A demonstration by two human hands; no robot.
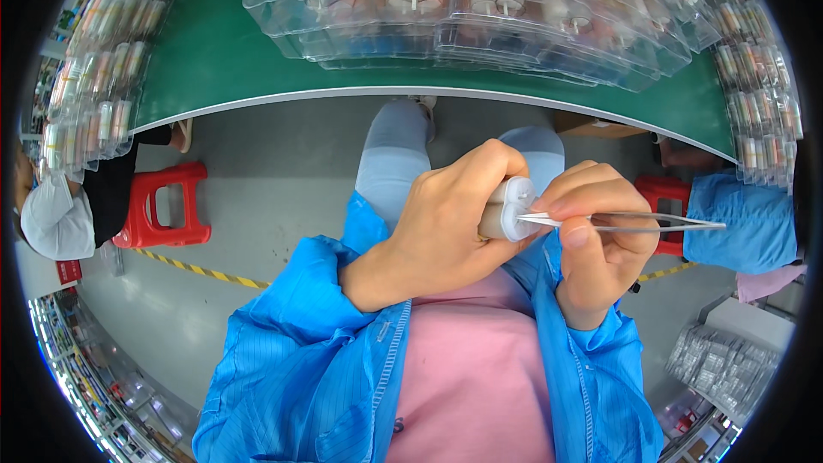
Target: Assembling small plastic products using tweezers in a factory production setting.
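My left hand (437,219) is closed round a small whitish device (512,208) with a double-rounded end, held over my lap. That end faces my right hand (600,227), which pinches a pair of metal tweezers (669,223). The tweezers' pale tips reach the end face of the device, near its middle; whether they grip anything there is too small to tell. Most of the device's body is hidden behind my left fingers.
Stacked clear plastic trays (480,26) holding similar devices stand on the green table (206,60) ahead. More filled trays line both sides (103,94). People sit left and right, near red stools (167,206). Packed clear trays (724,364) lie at the lower right.
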